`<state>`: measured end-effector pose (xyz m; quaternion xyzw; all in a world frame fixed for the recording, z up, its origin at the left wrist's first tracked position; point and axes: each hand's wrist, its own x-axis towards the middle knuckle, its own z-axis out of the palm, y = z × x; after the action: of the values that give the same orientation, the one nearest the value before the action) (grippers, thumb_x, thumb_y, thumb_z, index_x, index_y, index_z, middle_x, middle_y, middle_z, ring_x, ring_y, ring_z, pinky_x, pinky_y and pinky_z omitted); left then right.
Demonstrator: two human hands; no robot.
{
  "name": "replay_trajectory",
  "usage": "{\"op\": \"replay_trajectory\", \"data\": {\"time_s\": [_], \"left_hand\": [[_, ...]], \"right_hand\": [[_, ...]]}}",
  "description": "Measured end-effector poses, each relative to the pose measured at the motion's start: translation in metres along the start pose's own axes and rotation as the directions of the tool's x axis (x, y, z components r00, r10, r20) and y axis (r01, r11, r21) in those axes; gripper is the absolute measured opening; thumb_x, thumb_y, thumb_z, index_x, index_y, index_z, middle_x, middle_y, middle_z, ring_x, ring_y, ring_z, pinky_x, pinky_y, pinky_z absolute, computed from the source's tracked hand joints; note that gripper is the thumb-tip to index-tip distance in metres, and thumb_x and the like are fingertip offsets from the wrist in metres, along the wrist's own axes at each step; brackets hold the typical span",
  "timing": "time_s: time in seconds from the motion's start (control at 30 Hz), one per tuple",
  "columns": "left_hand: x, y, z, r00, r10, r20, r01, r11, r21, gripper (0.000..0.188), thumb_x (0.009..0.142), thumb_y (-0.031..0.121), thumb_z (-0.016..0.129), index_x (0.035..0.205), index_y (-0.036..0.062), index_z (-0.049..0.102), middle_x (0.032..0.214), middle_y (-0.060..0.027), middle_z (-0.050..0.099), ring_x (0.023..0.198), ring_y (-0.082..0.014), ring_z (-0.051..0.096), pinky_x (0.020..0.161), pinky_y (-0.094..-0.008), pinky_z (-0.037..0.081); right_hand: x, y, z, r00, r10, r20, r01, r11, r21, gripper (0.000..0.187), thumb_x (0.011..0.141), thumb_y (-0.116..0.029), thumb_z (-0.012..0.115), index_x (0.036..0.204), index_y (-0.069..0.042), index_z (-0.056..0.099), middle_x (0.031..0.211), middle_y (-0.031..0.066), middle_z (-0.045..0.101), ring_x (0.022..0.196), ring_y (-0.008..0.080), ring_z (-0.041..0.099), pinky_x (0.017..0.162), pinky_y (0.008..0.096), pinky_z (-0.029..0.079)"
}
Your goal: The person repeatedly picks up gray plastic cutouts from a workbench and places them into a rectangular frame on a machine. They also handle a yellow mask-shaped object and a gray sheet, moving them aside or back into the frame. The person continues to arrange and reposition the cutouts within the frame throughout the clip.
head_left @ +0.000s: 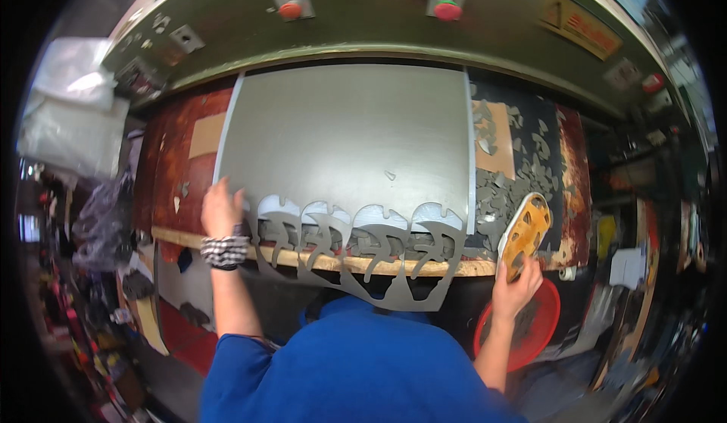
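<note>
"One orange cutting die (532, 226), centre right: how's it held?"
"The right hand (518, 290) grasps its lower end, probably keeping it clear of the grey sheet (344, 131). The left hand (221, 209) is by the sheet's lower-left edge (grip unclear)."
"Around them?"
"Red-brown table (168, 154), green machine (363, 23) across the top."
</note>
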<state>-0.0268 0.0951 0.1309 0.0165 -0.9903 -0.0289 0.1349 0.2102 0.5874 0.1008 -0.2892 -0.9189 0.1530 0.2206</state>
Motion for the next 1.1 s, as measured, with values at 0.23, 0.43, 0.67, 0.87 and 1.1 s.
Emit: {"op": "replay_trajectory", "data": {"time_s": [0.23,0.43,0.67,0.87,1.1], "left_hand": [[-0.027,0.250,0.035,0.636,0.746,0.198,-0.549,0.618,-0.563,0.062,0.084,0.022,0.064,0.135,-0.0035,0.041,0.144,-0.0277,0.034,0.135,-0.0407,0.032,0.112,-0.0469,0.027],[-0.043,0.247,0.010,0.524,0.847,0.083,-0.178,0.205,-0.962,0.036,0.088,0.010,0.057,0.123,0.0056,0.055,0.124,-0.0188,0.055,0.114,-0.0331,0.055,0.094,-0.0371,0.047],[0.016,0.159,0.018,0.803,0.537,0.258,-0.100,0.549,-0.829,0.015,0.090,0.005,0.057,0.101,0.0005,0.066,0.092,-0.0122,0.066,0.084,-0.0203,0.065,0.078,-0.0279,0.050],[0.002,0.178,0.014,0.769,0.526,0.362,0.110,0.450,-0.886,0.015,0.092,0.003,0.056,0.102,-0.0020,0.065,0.091,-0.0098,0.066,0.083,-0.0164,0.066,0.078,-0.0265,0.051],[0.011,0.209,0.002,0.819,0.548,0.172,-0.125,0.463,-0.877,0.013,0.090,0.000,0.055,0.097,-0.0016,0.066,0.084,-0.0099,0.066,0.079,-0.0171,0.065,0.073,-0.0277,0.051]], "right_hand": [[0.014,0.024,0.026,0.996,0.075,0.057,-0.069,0.992,-0.105,0.094,0.062,-0.028,0.085,0.138,-0.003,0.037,0.134,0.0343,0.033,0.123,0.0506,0.033,0.104,0.0548,0.031],[0.029,0.009,0.025,0.969,0.243,0.047,-0.246,0.967,0.062,0.100,0.058,-0.020,0.087,0.142,-0.009,0.034,0.136,0.0333,0.035,0.125,0.0483,0.035,0.105,0.0506,0.033],[0.036,0.002,-0.020,0.858,0.394,0.330,-0.286,-0.167,0.943,0.066,0.084,-0.016,0.064,0.142,-0.003,0.034,0.135,0.0223,0.045,0.123,0.0343,0.048,0.103,0.0491,0.041],[0.032,-0.023,-0.001,0.882,0.127,0.454,0.028,-0.976,0.217,0.087,0.077,-0.043,0.074,0.142,-0.003,0.033,0.143,0.0293,0.026,0.130,0.0440,0.029,0.109,0.0471,0.035],[0.045,-0.066,0.000,0.883,-0.027,0.469,-0.417,-0.503,0.757,0.087,0.079,-0.044,0.071,0.143,-0.001,0.031,0.135,0.0269,0.044,0.121,0.0408,0.049,0.102,0.0571,0.040]]}}
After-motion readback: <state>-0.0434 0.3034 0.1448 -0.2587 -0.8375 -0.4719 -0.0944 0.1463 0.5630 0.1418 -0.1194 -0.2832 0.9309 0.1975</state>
